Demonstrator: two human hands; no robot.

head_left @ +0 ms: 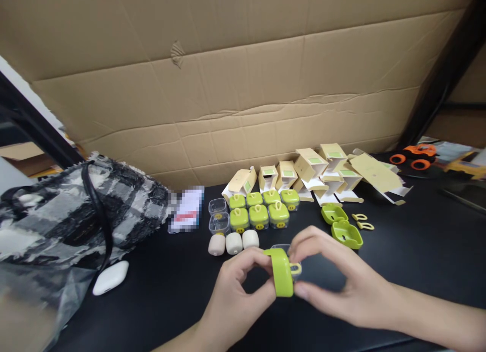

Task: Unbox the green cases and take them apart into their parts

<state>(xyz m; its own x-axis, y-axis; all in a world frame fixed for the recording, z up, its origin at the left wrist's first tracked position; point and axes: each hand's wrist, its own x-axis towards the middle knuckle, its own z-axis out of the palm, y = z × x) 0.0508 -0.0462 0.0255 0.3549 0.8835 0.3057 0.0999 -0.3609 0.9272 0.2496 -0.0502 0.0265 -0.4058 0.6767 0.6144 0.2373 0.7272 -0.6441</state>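
Both my hands hold one green case just above the black table. My left hand pinches its left side with thumb and fingers. My right hand closes on its right side, where a small yellow loop and a clear plastic part show. Several finished green cases in clear boxes stand in rows just beyond. Two open green shells lie to the right, with two yellow loops beside them.
Three beige cases and two empty clear boxes lie left of the rows. Folded cardboard cartons line the cardboard wall. A plaid bag and a white earbud case sit at left. An orange toy car stands far right.
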